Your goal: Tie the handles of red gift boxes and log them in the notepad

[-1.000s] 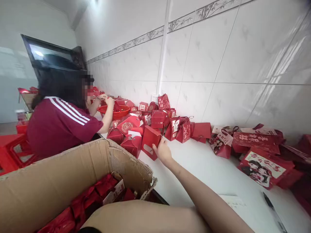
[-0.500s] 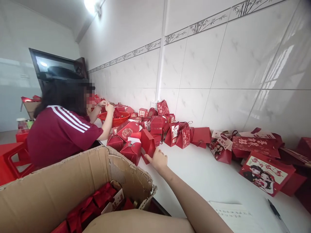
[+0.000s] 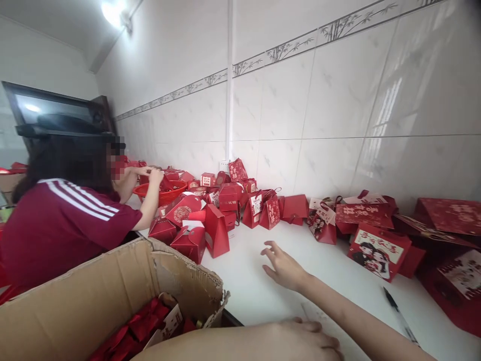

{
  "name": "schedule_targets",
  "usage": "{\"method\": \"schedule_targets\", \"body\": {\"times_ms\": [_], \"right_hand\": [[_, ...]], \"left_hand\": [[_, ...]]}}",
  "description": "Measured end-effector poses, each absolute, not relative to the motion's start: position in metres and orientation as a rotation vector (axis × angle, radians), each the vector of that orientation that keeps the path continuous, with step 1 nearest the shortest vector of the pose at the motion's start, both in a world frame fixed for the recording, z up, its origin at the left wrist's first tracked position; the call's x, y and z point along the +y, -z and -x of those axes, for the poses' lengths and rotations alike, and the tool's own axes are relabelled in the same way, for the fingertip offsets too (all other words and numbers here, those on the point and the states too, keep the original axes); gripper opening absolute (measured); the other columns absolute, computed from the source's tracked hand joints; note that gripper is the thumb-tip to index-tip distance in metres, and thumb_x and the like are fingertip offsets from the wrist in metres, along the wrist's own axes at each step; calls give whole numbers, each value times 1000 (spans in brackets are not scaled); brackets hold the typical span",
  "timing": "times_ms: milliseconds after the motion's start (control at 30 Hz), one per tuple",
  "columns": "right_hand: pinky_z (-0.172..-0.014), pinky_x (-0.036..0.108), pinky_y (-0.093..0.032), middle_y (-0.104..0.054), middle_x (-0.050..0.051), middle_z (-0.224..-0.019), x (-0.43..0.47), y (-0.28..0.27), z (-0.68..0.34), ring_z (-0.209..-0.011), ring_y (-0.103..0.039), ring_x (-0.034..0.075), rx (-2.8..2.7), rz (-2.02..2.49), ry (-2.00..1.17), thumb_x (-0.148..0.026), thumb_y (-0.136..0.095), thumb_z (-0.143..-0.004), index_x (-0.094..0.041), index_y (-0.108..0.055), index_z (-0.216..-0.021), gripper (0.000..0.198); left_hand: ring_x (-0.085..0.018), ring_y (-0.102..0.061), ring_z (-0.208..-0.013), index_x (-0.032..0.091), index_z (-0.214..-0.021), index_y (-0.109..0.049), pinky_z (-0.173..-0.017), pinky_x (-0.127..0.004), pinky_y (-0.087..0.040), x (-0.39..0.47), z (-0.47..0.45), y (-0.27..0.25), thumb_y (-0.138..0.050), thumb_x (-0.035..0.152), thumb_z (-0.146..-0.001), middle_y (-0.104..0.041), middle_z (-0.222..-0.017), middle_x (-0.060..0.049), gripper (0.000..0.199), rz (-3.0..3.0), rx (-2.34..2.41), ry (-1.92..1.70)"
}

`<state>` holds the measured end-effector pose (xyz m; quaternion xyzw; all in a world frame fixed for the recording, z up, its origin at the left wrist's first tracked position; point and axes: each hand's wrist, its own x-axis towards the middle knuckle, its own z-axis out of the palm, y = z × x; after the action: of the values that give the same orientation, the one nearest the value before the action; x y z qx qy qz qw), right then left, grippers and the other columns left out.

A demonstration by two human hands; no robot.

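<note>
My right hand [image 3: 283, 265] hovers over the white table [image 3: 248, 260], fingers apart and holding nothing. Left of it, a tall red gift box [image 3: 217, 230] stands upright beside a wider red gift box [image 3: 190, 241]. Across the bottom of the view reaches my left forearm. My left hand [image 3: 306, 338] rests low over the table with fingers stretched out, partly covering a sheet of paper [image 3: 313, 312]. Nothing shows in its grasp.
A torn cardboard box [image 3: 82, 286] holding red packages stands at the lower left. A co-worker in a maroon shirt [image 3: 75, 215] handles something by a red basket [image 3: 169, 193]. Several red gift boxes [image 3: 295, 209] line the tiled wall. A pen [image 3: 399, 313] lies at right.
My right hand has let go of the tall red gift box and moved right, toward me. My left hand has come into view at the bottom. The camera has turned slightly right.
</note>
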<state>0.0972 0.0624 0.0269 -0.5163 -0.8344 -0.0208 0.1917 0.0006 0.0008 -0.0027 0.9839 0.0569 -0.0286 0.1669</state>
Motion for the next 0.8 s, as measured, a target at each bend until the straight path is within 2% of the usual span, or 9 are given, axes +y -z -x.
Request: {"method": "schedule_targets", "body": {"times_ms": [133, 233, 367, 467, 533, 633, 700, 800], "right_hand": [[-80, 41, -48, -41, 17, -116, 40, -13, -190, -81, -59, 22, -2106, 1649, 185, -19, -42, -84, -14, -54, -93, 16], [-84, 40, -47, -47, 14, -108, 23, -7, -249, -94, -56, 24, -1948, 1680, 264, -21, -38, -84, -17, -54, -86, 17], [-85, 36, -46, -51, 10, -100, 5, -5, -286, -99, -54, 21, -1979, 1664, 278, -20, -34, -85, -19, -54, -84, 20], [-87, 34, -45, -52, 11, -102, 3, -6, -287, -100, -54, 20, -2089, 1771, 287, -15, -34, -85, -18, -56, -90, 22], [-87, 34, -46, -51, 12, -109, 8, -8, -283, -101, -54, 21, -2142, 1821, 274, -12, -38, -82, -15, -56, -101, 26], [-88, 38, -45, -44, 15, -124, 27, -16, -276, -107, -51, 26, -2227, 1864, 256, -9, -47, -76, -12, -50, -118, 42], [-89, 40, -44, -40, 14, -130, 45, -24, -272, -111, -47, 27, -2268, 1897, 259, -8, -50, -73, -12, -48, -122, 50], [-92, 39, -42, -35, 12, -136, 77, -36, -264, -117, -42, 26, -2268, 1968, 282, -5, -48, -73, -14, -48, -123, 50]], "left_hand": [[-29, -35, -127, 19, -130, -41, -95, -43, -39, 0, 3, 3, -40, 22, -87, -43, -136, -6, 43, -2875, 142, 137], [-31, -31, -129, 16, -133, -37, -99, -44, -36, -1, 7, -6, -46, 26, -85, -39, -138, -9, 50, -2846, 117, 114], [-34, -25, -131, 10, -135, -33, -104, -47, -29, -3, 12, -23, -56, 34, -79, -34, -141, -13, 65, -2773, 129, 214], [-33, -24, -132, 14, -136, -32, -105, -47, -27, -3, 14, -24, -57, 37, -78, -32, -143, -12, 68, -2753, 157, 208], [-32, -24, -132, 17, -136, -31, -105, -48, -27, -2, 15, -19, -58, 38, -77, -32, -143, -11, 68, -2766, 159, 165], [-31, -25, -132, 19, -136, -31, -104, -48, -29, 1, 15, -13, -60, 34, -76, -34, -142, -10, 69, -2803, 136, 128], [-31, -28, -130, 18, -135, -33, -102, -46, -32, 2, 12, -11, -58, 28, -78, -35, -141, -10, 63, -2831, 117, 159], [-32, -33, -128, 17, -132, -38, -97, -47, -38, 4, 7, -7, -44, 21, -86, -40, -138, -11, 47, -2864, 120, 199]]}}
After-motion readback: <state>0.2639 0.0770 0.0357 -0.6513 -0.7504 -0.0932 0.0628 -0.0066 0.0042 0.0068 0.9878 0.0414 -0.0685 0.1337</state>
